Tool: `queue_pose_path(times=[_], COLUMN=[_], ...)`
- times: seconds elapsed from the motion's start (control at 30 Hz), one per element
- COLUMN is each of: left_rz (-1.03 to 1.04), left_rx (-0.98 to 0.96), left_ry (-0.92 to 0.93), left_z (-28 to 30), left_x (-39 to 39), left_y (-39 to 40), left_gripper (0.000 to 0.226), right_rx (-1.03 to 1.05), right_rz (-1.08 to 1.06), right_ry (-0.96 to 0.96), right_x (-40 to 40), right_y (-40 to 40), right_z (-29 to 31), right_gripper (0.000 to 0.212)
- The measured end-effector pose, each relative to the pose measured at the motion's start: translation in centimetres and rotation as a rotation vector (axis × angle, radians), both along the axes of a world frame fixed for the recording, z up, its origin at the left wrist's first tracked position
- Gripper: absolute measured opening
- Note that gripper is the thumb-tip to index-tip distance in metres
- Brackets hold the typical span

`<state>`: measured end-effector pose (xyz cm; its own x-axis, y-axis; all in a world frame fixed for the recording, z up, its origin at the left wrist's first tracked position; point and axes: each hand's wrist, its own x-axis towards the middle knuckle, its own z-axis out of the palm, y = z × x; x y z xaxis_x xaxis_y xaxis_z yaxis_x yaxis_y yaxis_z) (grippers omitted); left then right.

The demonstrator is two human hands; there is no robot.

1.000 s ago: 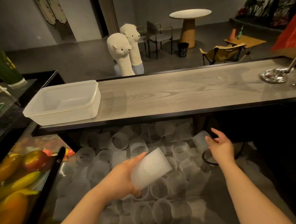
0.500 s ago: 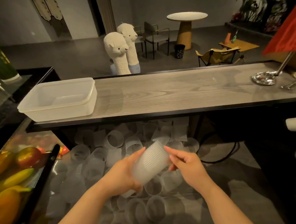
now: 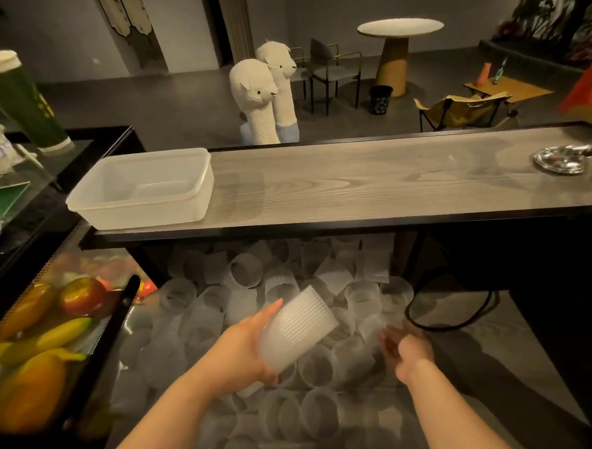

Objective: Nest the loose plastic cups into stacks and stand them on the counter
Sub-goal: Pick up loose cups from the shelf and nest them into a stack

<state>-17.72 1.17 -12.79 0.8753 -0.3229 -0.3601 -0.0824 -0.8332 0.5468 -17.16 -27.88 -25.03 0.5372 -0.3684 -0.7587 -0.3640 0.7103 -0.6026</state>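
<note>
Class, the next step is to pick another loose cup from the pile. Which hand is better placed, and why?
Right. The right hand is low over the loose cups, while the left hand already grips the ribbed cup stack.

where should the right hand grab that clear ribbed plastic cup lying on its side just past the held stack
Grip the clear ribbed cup by its side wall near the open rim, coming from the right and above. It lies tipped among other loose cups, mouth facing the person, so its round wall is exposed and its ribs should aid grip.

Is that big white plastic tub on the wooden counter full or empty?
Empty. The white translucent plastic tub shows only its own bare bottom and walls; no cups sit inside.
</note>
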Motion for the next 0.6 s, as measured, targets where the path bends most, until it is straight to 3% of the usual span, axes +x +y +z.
queue_pose_path(times=[0.1, 0.23, 0.4, 0.5, 0.6], left_rz=[-0.008, -0.037, -0.074, -0.104, -0.112], left_rx=[0.019, 0.057, 0.064, 0.032, 0.023], left_ry=[-0.011, -0.009, -0.005, -0.007, -0.027], left_z=[0.2, 0.2, -0.2, 0.1, 0.2], left_x=[0.0, 0.0, 0.1, 0.2, 0.3], left_y=[0.2, 0.1, -0.9, -1.8, -2.0], left_gripper=[0.123, 0.122, 0.123, 0.122, 0.123], right_rx=[-0.081, -0.406, -0.687, -0.75, -0.754], right_rz=[-0.041, 0.024, 0.442, 0.687, 0.764], right_ry=[0.038, -0.031, -0.417, -0.493, -0.518], right_x=[-0.4, -2.2, -4.3, -4.0, -3.5], right_y=[-0.8, -1.4, 0.6, 1.9, 2.1], right_z=[-0.1, 3.3, 9.8, 11.2, 11.2], right_gripper=[0.047, 0.04, 0.039, 0.04, 0.042])
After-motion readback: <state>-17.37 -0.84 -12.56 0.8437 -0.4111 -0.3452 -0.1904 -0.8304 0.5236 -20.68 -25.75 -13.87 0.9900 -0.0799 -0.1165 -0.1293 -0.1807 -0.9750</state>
